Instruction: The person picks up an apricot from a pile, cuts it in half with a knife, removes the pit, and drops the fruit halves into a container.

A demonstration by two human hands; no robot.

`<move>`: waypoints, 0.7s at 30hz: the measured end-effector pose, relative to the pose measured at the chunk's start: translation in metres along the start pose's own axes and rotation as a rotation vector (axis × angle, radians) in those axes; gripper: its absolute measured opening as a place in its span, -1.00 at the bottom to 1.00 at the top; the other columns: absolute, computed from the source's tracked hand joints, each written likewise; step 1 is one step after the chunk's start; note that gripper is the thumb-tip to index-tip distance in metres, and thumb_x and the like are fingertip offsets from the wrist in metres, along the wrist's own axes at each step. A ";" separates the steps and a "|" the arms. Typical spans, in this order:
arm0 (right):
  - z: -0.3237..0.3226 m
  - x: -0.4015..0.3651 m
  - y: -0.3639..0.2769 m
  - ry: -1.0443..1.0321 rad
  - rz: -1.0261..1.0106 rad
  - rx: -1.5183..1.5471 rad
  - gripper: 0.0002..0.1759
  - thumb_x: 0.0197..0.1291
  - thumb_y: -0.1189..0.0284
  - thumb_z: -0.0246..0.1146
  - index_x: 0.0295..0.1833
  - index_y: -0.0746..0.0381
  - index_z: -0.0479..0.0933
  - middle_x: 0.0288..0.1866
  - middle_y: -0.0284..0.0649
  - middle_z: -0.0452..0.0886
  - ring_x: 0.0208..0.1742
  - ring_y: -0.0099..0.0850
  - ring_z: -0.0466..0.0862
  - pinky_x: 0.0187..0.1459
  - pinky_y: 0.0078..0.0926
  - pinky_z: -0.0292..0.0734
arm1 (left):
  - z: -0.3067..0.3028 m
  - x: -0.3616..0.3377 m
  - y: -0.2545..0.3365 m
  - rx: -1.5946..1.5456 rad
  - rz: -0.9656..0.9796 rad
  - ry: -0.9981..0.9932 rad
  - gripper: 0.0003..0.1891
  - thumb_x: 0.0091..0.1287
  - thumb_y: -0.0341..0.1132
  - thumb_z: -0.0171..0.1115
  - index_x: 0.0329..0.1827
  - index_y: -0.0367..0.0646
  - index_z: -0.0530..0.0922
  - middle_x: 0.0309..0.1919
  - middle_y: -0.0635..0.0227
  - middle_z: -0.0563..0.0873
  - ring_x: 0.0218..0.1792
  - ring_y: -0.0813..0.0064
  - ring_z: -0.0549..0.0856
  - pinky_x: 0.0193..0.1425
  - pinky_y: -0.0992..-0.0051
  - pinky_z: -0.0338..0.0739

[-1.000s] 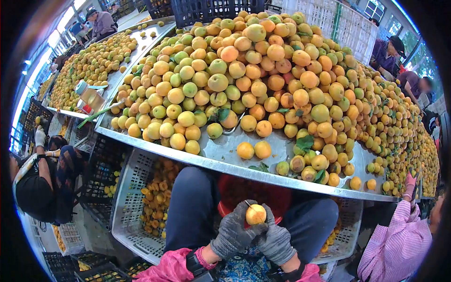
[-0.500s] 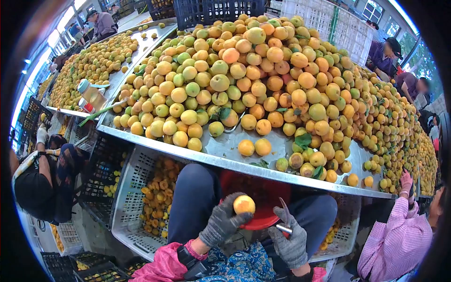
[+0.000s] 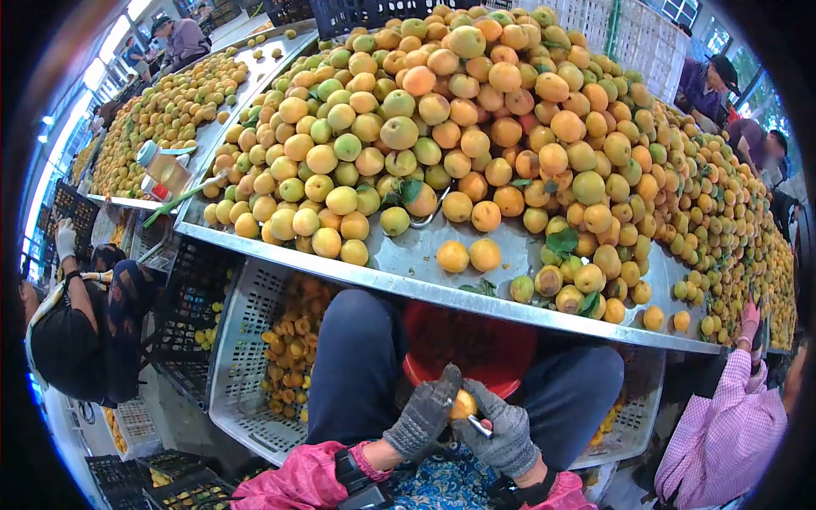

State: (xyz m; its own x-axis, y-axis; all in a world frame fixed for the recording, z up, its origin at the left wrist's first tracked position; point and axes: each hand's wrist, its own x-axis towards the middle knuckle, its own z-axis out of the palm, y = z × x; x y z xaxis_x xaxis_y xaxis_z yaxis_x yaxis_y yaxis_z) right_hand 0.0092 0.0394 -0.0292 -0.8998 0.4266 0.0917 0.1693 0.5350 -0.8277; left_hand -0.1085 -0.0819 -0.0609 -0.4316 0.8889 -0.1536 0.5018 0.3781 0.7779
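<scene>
My left hand (image 3: 424, 411), in a grey knit glove, is closed around an apricot (image 3: 463, 405) above my lap. Close against it, my gloved right hand (image 3: 501, 432) grips a small knife (image 3: 482, 427); only a short shiny part of it shows, and its blade is hidden at the fruit. Just beyond both hands, between my knees, sits a red basin (image 3: 501, 382) with a dark inside. A large heap of yellow-orange and green apricots (image 3: 476, 144) lies on the metal table (image 3: 399, 265) in front of me.
White crates stand under the table; the left crate (image 3: 228, 365) holds split apricots (image 3: 287, 344). Black crates (image 3: 183, 314) are further left. A jar (image 3: 163, 166) stands at the table's left side. Co-workers sit left and right, one in a checked pink sleeve (image 3: 722, 416).
My hands have come together over my lap, bringing the knife against the apricot. The view has shifted slightly. The co-worker's gloved hand at left has risen a little.
</scene>
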 end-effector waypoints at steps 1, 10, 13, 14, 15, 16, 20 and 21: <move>0.006 -0.003 -0.001 0.052 0.052 -0.009 -0.34 0.06 0.18 0.43 0.25 0.24 0.46 -0.18 -0.04 0.68 -0.34 -0.14 0.72 -0.34 -0.32 0.59 | 0.008 0.001 -0.004 -0.002 -0.004 -0.012 -0.44 0.29 -0.44 0.06 0.39 -0.34 0.30 0.10 -0.07 0.58 -0.15 0.06 0.61 -0.05 0.17 0.48; 0.029 0.010 -0.005 0.203 0.349 0.333 -0.53 0.24 0.43 0.26 0.23 0.37 0.43 -0.03 -0.01 0.68 -0.02 -0.24 0.71 -0.05 -0.39 0.59 | 0.031 0.020 -0.023 -0.086 0.164 0.344 -0.49 0.18 -0.45 0.18 0.24 -0.35 0.41 -0.21 0.06 0.65 -0.29 0.09 0.64 -0.22 0.21 0.52; 0.044 0.005 0.008 0.264 0.453 0.389 -0.58 0.24 0.43 0.26 0.18 0.37 0.48 -0.05 -0.04 0.69 -0.04 -0.30 0.71 -0.05 -0.41 0.59 | 0.032 0.027 -0.022 0.035 0.299 0.461 -0.69 0.25 -0.45 0.17 0.06 -0.33 0.50 -0.38 0.08 0.66 -0.42 0.09 0.69 -0.41 0.23 0.58; 0.043 0.008 0.001 0.297 0.451 0.375 -0.61 0.30 0.34 0.21 0.13 0.37 0.54 -0.11 -0.21 0.71 -0.16 -0.52 0.67 -0.10 -0.53 0.57 | 0.033 0.024 -0.022 -0.159 0.216 0.413 -0.71 0.30 -0.42 0.14 0.07 -0.31 0.51 -0.34 0.09 0.67 -0.39 0.09 0.70 -0.36 0.25 0.59; 0.044 0.008 0.000 0.296 0.452 0.369 -0.61 0.30 0.34 0.21 0.13 0.37 0.54 -0.11 -0.21 0.71 -0.16 -0.52 0.67 -0.10 -0.53 0.57 | 0.032 0.024 -0.023 -0.350 0.135 0.365 -0.72 0.36 -0.39 0.10 0.08 -0.30 0.51 -0.29 0.09 0.69 -0.35 0.09 0.71 -0.31 0.26 0.61; 0.043 0.008 -0.001 0.273 0.508 0.447 -0.62 0.30 0.32 0.22 0.12 0.36 0.55 -0.12 -0.20 0.71 -0.18 -0.52 0.67 -0.12 -0.54 0.58 | 0.029 0.024 -0.020 -0.359 0.139 0.366 -0.72 0.36 -0.39 0.10 0.08 -0.30 0.51 -0.29 0.09 0.69 -0.35 0.09 0.71 -0.31 0.26 0.61; 0.045 0.003 0.010 0.371 0.806 1.004 -0.56 0.28 0.19 0.25 0.09 0.32 0.54 -0.21 -0.21 0.70 -0.22 -0.49 0.68 -0.19 -0.52 0.63 | 0.019 0.018 -0.011 -0.402 0.139 0.270 -0.64 0.48 -0.21 -0.06 0.12 -0.31 0.50 -0.07 0.05 0.69 -0.19 0.25 0.73 -0.13 0.37 0.60; 0.043 -0.002 0.024 0.354 0.879 1.292 -0.47 0.26 0.05 0.24 0.10 0.27 0.51 -0.34 -0.29 0.65 -0.43 -0.47 0.66 -0.43 -0.56 0.62 | 0.018 0.019 -0.009 -0.396 0.165 0.303 -0.59 0.51 -0.15 -0.12 0.13 -0.33 0.50 -0.01 0.04 0.68 -0.13 0.33 0.73 -0.06 0.41 0.59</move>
State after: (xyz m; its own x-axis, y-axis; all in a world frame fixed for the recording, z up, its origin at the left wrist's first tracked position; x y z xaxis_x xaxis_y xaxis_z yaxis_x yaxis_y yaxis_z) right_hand -0.0026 0.0204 -0.0731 -0.5460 0.4927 -0.6776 -0.0433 -0.8243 -0.5645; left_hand -0.1075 -0.0641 -0.0815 -0.5977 0.7914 0.1285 0.2853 0.0602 0.9565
